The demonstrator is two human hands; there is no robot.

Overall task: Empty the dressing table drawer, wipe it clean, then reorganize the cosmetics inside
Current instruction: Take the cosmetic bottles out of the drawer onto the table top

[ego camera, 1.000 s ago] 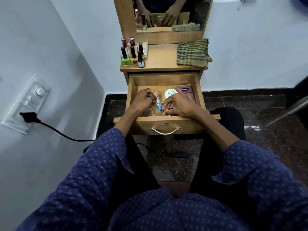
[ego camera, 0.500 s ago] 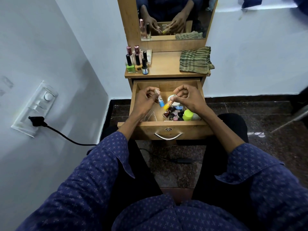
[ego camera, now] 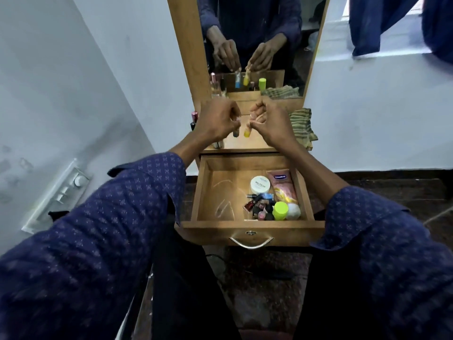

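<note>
Two hands hover above the wooden counter (ego camera: pixel 259 141) — left hand (ego camera: pixel 218 121) pinching a blue-tipped vial (ego camera: pixel 64 134), right hand (ego camera: pixel 269 121) a yellow-tipped one (ego camera: pixel 247 134), both mostly hidden; open wooden drawer (ego camera: pixel 203 192) below holds jumbled cosmetics.

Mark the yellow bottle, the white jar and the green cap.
yellow bottle (ego camera: pixel 247 134), head view: its lower body, below the right hand's fingers.
white jar (ego camera: pixel 260 184), head view: centre of the lid, inside the drawer.
green cap (ego camera: pixel 281 210), head view: top face, near the drawer's front wall.

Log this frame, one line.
phase: emptying drawer | left hand: holds blue bottle | right hand: holds yellow bottle | over tabletop
</note>
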